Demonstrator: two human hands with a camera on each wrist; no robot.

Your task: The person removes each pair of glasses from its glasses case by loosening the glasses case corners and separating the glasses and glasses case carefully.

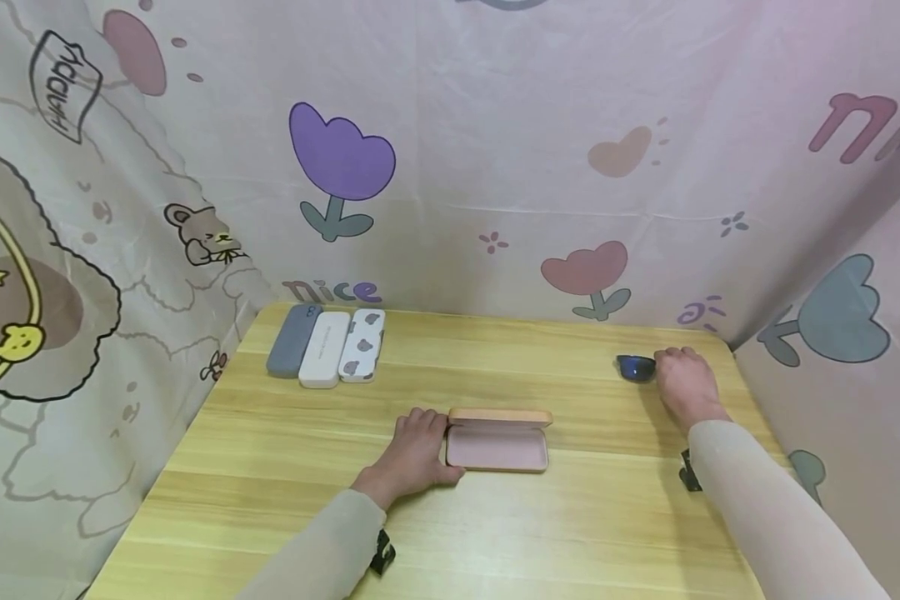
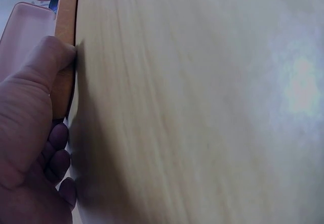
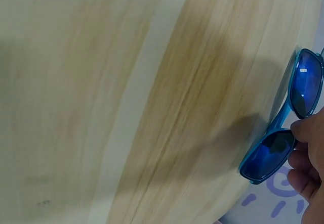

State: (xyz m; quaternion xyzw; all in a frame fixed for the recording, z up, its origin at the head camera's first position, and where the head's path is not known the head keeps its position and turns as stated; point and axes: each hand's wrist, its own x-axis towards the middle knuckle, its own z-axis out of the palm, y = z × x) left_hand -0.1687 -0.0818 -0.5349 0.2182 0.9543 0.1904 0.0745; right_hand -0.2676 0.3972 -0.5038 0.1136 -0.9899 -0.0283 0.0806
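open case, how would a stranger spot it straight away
In the head view, start from the pale wooden table. Around its middle lies the open case, tan-orange outside with a pink lining. Unlike the three closed cases grouped at the far-left corner, its lid is up.

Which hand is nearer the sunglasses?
Right. The right hand is at the sunglasses, thumb and fingers on the frame; the left hand is well to their left, holding the open case by its left end.
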